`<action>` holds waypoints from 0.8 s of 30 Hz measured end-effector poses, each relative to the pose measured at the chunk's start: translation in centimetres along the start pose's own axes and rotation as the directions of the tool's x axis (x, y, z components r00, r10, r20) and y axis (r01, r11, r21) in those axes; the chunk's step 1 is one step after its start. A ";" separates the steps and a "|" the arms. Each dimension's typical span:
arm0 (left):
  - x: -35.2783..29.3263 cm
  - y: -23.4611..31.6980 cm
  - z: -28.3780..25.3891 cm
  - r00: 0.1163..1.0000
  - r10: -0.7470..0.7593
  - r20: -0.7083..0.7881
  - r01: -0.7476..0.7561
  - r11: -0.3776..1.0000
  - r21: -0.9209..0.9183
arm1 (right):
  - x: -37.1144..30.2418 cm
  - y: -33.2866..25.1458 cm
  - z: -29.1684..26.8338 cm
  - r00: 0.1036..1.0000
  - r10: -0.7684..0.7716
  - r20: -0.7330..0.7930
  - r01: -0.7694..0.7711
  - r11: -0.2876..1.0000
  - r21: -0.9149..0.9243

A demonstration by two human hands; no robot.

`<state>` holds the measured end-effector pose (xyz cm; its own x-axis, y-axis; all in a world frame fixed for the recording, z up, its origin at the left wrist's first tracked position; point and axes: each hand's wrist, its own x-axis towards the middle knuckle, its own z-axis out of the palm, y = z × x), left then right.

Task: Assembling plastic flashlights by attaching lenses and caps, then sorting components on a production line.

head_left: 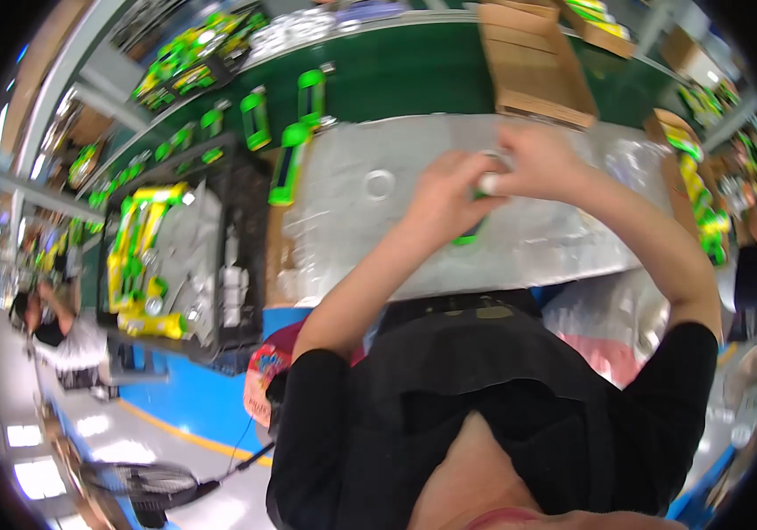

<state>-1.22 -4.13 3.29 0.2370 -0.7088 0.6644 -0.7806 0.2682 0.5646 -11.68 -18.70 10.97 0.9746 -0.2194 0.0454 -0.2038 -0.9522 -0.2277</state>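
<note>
Over the plastic-covered work surface (352, 234), my hands meet with their fingers closed. My left hand (444, 199) is wrapped round a green-edged item (467, 238), most of it hidden by the palm and fingers. My right hand (542, 163) pinches at its upper end, where a small white round part (489, 183) shows between the hands; motion blur hides what the right fingertips hold. A clear ring (379, 185) lies on the plastic left of my hands. Farther left, a green-and-black oblong item (289, 163) stands at the surface's edge.
Several similar green items, one a green-and-yellow piece (256, 121), line the green bench (396, 66). A black crate (250, 230) of yellow-green pieces stands left. An open cardboard box (533, 75) sits at the back; another carton (674, 168) is right. A person (65, 327) is far left.
</note>
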 end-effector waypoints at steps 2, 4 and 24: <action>0.3 -0.4 0.6 0.998 0.040 -0.045 -0.043 0.997 -0.058 | -0.1 0.0 -1.0 1.000 0.013 -0.007 -0.013 1.000 0.019; -0.4 -0.4 0.5 0.998 0.009 -0.059 -0.011 0.999 -0.037 | -0.3 -0.3 -1.2 0.997 -0.073 0.007 0.071 0.982 0.173; -0.9 -1.1 -0.4 0.931 -0.349 0.103 0.312 0.621 -0.719 | -4.5 -4.7 16.8 0.927 0.274 -0.256 0.118 0.434 0.893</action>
<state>-0.31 -3.52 2.29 0.4338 -0.8209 0.3715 0.0054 0.4147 0.9099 -13.53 -9.63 -4.54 0.8241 -0.5183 0.2286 0.1100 -0.2496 -0.9621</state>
